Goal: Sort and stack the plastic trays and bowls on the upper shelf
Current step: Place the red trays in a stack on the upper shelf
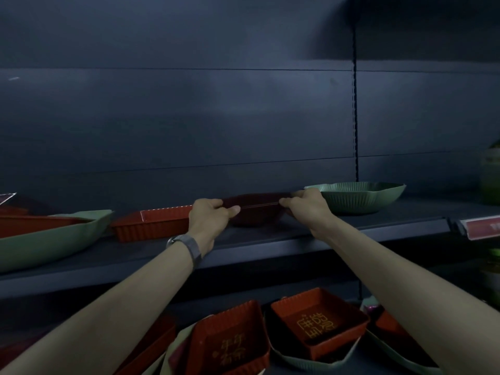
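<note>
Nearest, red ribbed trays (319, 323) with gold lettering sit in green dishes on the lower shelf. Above them both forearms reach up and forward (a watch (189, 247) on the left wrist). The left hand (209, 216) and right hand (305, 205) each take a pinching grip on opposite rims of a dark red bowl (257, 212) on the upper shelf (270, 244). It lies between a red tray (154, 223) and a green fluted bowl (359, 197).

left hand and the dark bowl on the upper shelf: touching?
Touching. Head view: the left hand pinches the rim of the dark bowl.
</note>
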Tool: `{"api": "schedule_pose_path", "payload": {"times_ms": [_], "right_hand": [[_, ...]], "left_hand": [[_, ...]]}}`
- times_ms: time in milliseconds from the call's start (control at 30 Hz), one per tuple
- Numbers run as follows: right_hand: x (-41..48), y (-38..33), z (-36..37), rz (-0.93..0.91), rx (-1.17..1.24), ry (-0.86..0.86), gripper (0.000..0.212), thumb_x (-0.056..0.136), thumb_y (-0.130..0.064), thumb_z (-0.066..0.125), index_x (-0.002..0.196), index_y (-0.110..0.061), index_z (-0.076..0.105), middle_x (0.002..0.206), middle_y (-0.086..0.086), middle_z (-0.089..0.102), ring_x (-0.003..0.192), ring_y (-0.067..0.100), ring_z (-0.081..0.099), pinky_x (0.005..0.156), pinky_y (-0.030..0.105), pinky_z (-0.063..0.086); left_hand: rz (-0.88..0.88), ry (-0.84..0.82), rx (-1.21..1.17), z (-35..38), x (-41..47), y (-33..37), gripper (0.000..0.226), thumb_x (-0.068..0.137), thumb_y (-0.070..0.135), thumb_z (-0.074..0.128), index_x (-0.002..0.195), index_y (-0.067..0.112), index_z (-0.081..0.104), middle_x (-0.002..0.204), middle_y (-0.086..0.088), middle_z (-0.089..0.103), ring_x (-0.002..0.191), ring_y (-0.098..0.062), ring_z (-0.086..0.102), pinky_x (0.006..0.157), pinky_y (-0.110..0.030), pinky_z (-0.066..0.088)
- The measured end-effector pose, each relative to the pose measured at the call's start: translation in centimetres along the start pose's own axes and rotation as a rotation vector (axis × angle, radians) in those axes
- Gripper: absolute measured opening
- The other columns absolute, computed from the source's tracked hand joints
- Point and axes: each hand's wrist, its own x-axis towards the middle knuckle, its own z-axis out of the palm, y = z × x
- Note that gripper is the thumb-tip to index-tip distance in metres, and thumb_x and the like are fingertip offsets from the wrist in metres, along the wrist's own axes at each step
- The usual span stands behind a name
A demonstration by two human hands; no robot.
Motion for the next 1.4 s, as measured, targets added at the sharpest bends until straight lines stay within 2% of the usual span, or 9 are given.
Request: {"api": "schedule_pose_path", "payload": {"times_ms": [167,333,500,767,900,967,1100,1267,1400], "right_hand": [[-2.4,-1.4,-1.2,-0.033,0.004,0.049,0.034,0.076,-0.035,0.076,0.088,-0.003,0.079,0.096,0.012,0.079,0.097,0.029,0.074,0.095,0.052,0.061],[-7.8,-2.8,-2.4,-0.148,-0.044,0.045,0.010,0.097,-0.020,0.069,0.089,-0.022,0.075,0.089,0.004,0.079,0.089,0.020,0.076,0.095,0.044,0.060],[-13.1,-3.1,-2.0,-0.288,-0.138,0.024,0.012,0.097,-0.024,0.068,0.103,-0.023,0.078,0.091,-0.008,0.077,0.091,0.009,0.072,0.086,0.026,0.056],[-20.7,1.2,0.8,-0.445,-0.362,-0.159,0.011,0.097,-0.017,0.068,0.100,-0.021,0.078,0.093,-0.012,0.076,0.088,-0.001,0.068,0.077,0.011,0.050],[-22.3,4.8,2.0,-0.371,-0.372,-0.267,0.011,0.100,-0.025,0.066,0.105,-0.028,0.075,0.098,-0.016,0.073,0.093,-0.004,0.067,0.080,0.008,0.050],[-22.5,6.4,2.7,-0.328,-0.402,-0.284,0.010,0.101,-0.029,0.065,0.105,-0.028,0.074,0.096,-0.014,0.073,0.091,-0.002,0.067,0.077,0.009,0.050],[-22.2,10.3,4.1,-0.201,-0.477,-0.313,0.013,0.099,-0.020,0.065,0.086,-0.022,0.068,0.078,-0.007,0.070,0.070,0.006,0.065,0.064,0.028,0.055],[-21.6,14.9,5.2,-0.082,-0.511,-0.356,0.029,0.098,-0.020,0.067,0.127,-0.022,0.067,0.117,0.000,0.069,0.104,0.019,0.068,0.091,0.034,0.058],[-20.7,18.1,6.0,-0.021,-0.515,-0.367,0.038,0.096,-0.020,0.069,0.132,-0.026,0.059,0.120,0.003,0.072,0.108,0.024,0.072,0.092,0.042,0.061]], "left_hand": [[0.018,-0.014,0.047,-1.1,-1.7,1.0,0.087,0.065,0.028,0.092,0.139,-0.004,0.060,0.133,-0.013,0.069,0.117,-0.026,0.069,0.108,-0.040,0.055],[0.153,-0.034,0.197,-2.2,-5.4,2.2,0.032,0.088,0.019,0.080,0.119,0.017,0.078,0.109,-0.002,0.079,0.098,-0.017,0.075,0.085,-0.035,0.064],[0.222,-0.078,0.162,-2.5,-10.4,3.1,0.018,0.090,0.019,0.075,0.105,0.026,0.081,0.089,0.009,0.080,0.089,-0.009,0.075,0.085,-0.035,0.063],[0.156,-0.166,0.242,-3.1,-16.3,-1.6,0.015,0.092,0.020,0.075,0.094,0.033,0.082,0.082,0.007,0.080,0.086,-0.010,0.076,0.088,-0.036,0.062],[0.143,-0.166,0.382,-3.8,-18.6,-6.0,0.019,0.094,0.018,0.072,0.098,0.033,0.082,0.090,0.014,0.080,0.085,0.005,0.073,0.081,-0.015,0.056],[0.120,-0.161,0.453,-4.2,-19.4,-8.8,0.016,0.095,0.019,0.072,0.100,0.030,0.082,0.092,0.017,0.079,0.085,0.009,0.071,0.079,-0.009,0.054],[-0.042,-0.180,0.575,-5.4,-19.7,-14.2,0.018,0.093,0.020,0.072,0.098,0.037,0.077,0.098,0.017,0.077,0.097,0.001,0.072,0.096,-0.031,0.059],[-0.150,-0.179,0.687,-8.0,-18.8,-17.9,0.028,0.096,0.017,0.067,0.123,0.022,0.074,0.121,0.001,0.074,0.115,-0.015,0.069,0.097,-0.025,0.052],[-0.249,-0.254,0.770,-9.3,-17.7,-19.7,0.043,0.097,0.022,0.067,0.140,0.023,0.062,0.134,-0.002,0.065,0.124,-0.020,0.061,0.091,-0.024,0.041]]}}
